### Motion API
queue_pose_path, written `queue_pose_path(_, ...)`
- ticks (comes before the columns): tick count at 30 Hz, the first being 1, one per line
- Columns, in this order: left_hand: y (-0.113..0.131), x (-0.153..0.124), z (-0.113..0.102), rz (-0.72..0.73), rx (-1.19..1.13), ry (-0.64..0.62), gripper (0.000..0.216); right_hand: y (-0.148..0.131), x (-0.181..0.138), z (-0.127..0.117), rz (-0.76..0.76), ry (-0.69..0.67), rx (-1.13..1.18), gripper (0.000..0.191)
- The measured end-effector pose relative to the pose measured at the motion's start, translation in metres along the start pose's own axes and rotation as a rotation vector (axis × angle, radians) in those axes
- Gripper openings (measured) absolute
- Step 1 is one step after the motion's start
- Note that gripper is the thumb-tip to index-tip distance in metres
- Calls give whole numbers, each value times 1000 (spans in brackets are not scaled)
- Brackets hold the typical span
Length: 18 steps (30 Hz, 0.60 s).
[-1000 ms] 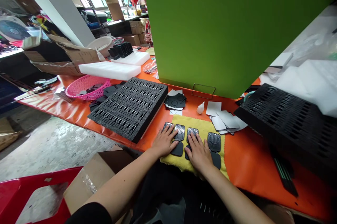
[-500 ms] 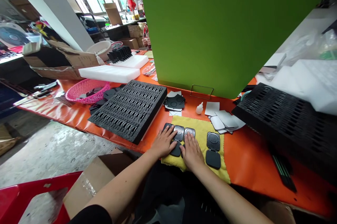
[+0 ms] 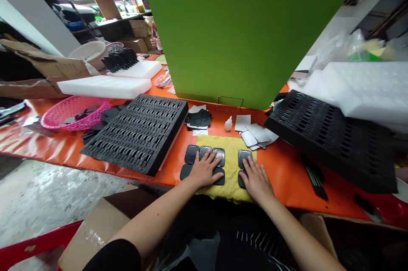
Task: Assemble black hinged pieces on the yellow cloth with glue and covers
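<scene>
Three unfolded square black compact-like cases lie side by side on a yellow cloth; their upper halves show shiny round ridged faces. Across the middle and right ones rests my left hand, fingers spread, partly hiding the lower halves. A little to the right lies another unfolded black case, set apart by a strip of cloth. My right hand lies on it with fingers extended, covering part of both halves. Neither hand is closed around anything.
A slotted black foam tray stands left of the cloth; another slotted foam tray sits tilted at right. Behind the cloth are dark sheets, a small white bottle and white cards. A green panel rises beyond.
My right hand has moved right, from the grouped cases onto the separate one. My left hand has shifted right across the group. The camera view has turned slightly right.
</scene>
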<state>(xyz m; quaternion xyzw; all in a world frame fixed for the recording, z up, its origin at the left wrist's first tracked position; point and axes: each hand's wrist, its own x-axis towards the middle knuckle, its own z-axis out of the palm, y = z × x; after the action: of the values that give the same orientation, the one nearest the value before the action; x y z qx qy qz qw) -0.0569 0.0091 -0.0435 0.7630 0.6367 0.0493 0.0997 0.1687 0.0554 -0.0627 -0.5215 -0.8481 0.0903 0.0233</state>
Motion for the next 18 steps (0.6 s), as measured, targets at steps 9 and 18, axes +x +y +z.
queue_pose_path(9,0,0,4,-6,20,8,61,-66,19,21,-57,25,218,50)
queue_pose_path(18,11,8,0,-38,-44,8,62,-23,19,15,46,272,365,48)
